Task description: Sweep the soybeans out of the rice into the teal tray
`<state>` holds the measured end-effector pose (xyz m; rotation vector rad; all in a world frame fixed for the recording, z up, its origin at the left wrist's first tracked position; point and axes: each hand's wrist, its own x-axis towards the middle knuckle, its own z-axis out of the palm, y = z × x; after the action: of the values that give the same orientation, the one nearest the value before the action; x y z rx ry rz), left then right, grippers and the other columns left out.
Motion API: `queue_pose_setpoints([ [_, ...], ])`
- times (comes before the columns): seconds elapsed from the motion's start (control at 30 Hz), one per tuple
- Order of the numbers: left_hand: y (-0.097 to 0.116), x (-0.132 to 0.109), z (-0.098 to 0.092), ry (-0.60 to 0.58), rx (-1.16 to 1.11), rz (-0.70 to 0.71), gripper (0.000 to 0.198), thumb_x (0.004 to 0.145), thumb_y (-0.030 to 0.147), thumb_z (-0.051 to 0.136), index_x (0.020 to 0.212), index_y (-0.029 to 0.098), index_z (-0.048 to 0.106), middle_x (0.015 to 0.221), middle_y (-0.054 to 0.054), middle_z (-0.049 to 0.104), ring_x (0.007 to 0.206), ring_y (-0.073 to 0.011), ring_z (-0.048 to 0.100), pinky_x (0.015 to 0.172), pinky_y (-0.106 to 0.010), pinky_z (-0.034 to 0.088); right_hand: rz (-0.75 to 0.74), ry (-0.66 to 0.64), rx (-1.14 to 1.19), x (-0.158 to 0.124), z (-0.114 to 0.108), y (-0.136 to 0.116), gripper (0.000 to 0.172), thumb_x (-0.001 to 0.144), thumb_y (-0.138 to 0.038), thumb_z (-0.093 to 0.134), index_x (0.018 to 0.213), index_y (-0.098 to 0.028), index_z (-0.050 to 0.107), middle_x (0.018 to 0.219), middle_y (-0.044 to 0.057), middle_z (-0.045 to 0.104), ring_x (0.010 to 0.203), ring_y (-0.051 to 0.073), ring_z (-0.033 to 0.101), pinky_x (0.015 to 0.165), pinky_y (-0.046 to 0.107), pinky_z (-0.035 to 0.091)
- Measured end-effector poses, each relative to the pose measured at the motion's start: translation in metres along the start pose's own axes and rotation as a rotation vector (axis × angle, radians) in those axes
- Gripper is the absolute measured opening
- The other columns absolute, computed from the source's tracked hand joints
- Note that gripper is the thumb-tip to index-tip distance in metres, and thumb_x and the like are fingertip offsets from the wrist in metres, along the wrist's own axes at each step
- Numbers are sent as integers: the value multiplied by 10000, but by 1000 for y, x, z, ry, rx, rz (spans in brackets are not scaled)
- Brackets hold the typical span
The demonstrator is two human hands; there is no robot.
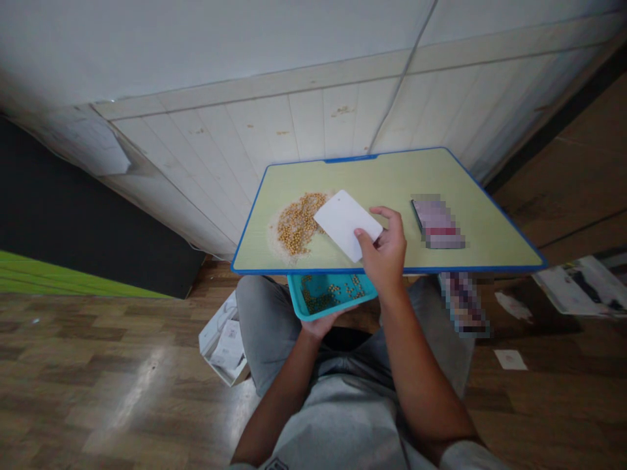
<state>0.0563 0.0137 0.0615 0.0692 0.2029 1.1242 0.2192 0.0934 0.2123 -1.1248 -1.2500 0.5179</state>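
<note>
A white card (347, 225) is pinched between the thumb and fingers of my right hand (385, 251), held over the pale green table (372, 183). At the card's left edge lies a pile of yellowish beans (296, 225), mixed with fine pale grains. Below the near table edge, my left hand (323, 322) holds a turquoise tray (300, 308) from underneath, its fingers mostly hidden. Some beans lie inside the tray, whose far side is covered by the tabletop.
On the table's right part lies a pixelated flat object (437, 223). A white box with papers (226, 344) is on the floor by the left leg. Another pixelated item (464, 303) rests near the right leg. The wall (304, 124) stands behind the table.
</note>
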Motion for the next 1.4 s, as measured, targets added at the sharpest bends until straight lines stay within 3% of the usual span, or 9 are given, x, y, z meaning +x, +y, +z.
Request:
queue_pose_setpoints([
  [0.1, 0, 0, 0, 4, 1, 2, 1005, 957, 829, 221, 1768, 238, 261, 1861, -147, 203, 1724, -456, 28, 1318, -806, 16, -30, -31, -28, 0, 0, 4, 466, 966, -301, 649, 1415, -274, 526, 934, 38, 702, 704, 229, 684, 544, 331, 501],
  [0.27, 0, 0, 2, 8, 8, 3, 997, 958, 828, 225, 1759, 239, 296, 1859, -145, 213, 1723, -458, 55, 1324, -793, 25, -27, -31, -35, 0, -1, 5, 409, 945, -293, 674, 1340, -274, 569, 1024, 55, 720, 742, 231, 692, 551, 331, 500],
  [0.43, 1, 0, 4, 33, -9, -5, 1020, 953, 854, 176, 1772, 250, 244, 1866, -146, 180, 1724, -456, 37, 1325, -782, -13, -13, -26, -12, -1, -1, 3, 403, 929, -279, 689, 1317, -281, 579, 975, 38, 717, 715, 222, 677, 538, 326, 492],
  [0.67, 1, -1, 5, 27, -6, -1, 1009, 975, 830, 184, 1778, 219, 211, 1866, -162, 156, 1722, -464, -1, 1307, -809, -34, 1, -28, 13, -3, -1, 0, 388, 945, -284, 679, 1316, -271, 566, 1099, 72, 725, 822, 245, 709, 594, 339, 530],
  [0.93, 3, 0, 5, 10, -26, -4, 980, 981, 827, 188, 1781, 260, 198, 1872, -124, 104, 1722, -469, 29, 1296, -843, 19, -15, -12, 52, -4, 2, -2, 403, 896, -225, 689, 1286, -259, 594, 1035, 39, 708, 743, 197, 662, 554, 290, 468],
  [1.17, 3, 0, 10, 9, -17, -9, 1009, 978, 852, 123, 1777, 243, 221, 1864, -137, 159, 1723, -459, -15, 1303, -819, -53, -24, -30, 31, -5, 1, -3, 408, 922, -237, 667, 1324, -259, 600, 986, 41, 713, 749, 209, 666, 564, 296, 484],
  [1.4, 2, 0, 10, 2, -12, 2, 995, 984, 835, 146, 1774, 236, 237, 1864, -145, 172, 1722, -437, -85, 1310, -810, -52, -49, -34, 11, -4, 2, -2, 403, 979, -309, 651, 1374, -232, 625, 1153, 101, 747, 859, 237, 722, 629, 314, 539],
])
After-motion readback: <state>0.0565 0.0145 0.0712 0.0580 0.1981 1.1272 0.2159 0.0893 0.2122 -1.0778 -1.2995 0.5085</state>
